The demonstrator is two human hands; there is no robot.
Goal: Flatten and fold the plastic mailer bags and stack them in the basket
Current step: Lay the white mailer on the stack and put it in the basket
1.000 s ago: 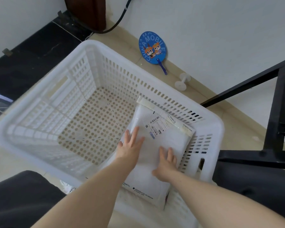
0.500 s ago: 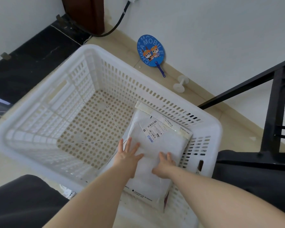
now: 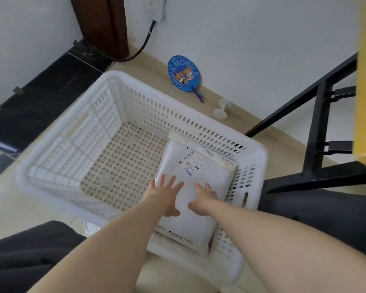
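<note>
Both hands have slid a little nearer along the folded white plastic mailer bag (image 3: 199, 187) since a second ago, while the bag itself lies where it lay. It rests flat in the near right corner of the white perforated plastic basket (image 3: 57, 166), which stands on the pale tiled floor, with its printed shipping label (image 3: 190, 162) facing up and a taped flap at its far edge. The left hand (image 3: 166, 193) presses down on the bag's left part, its grip spread, fingers straight and fanned. The right hand (image 3: 203, 197) lies just beside it on the bag, fingers straight too, palm down. Past the basket's far wall, a round blue hand fan (image 3: 183, 74) printed with cartoon figures leans at the foot of the white wall, and a small white plastic spool (image 3: 220, 108) lies on the floor near it. A black metal frame (image 3: 317, 132) stands to the right.
</note>
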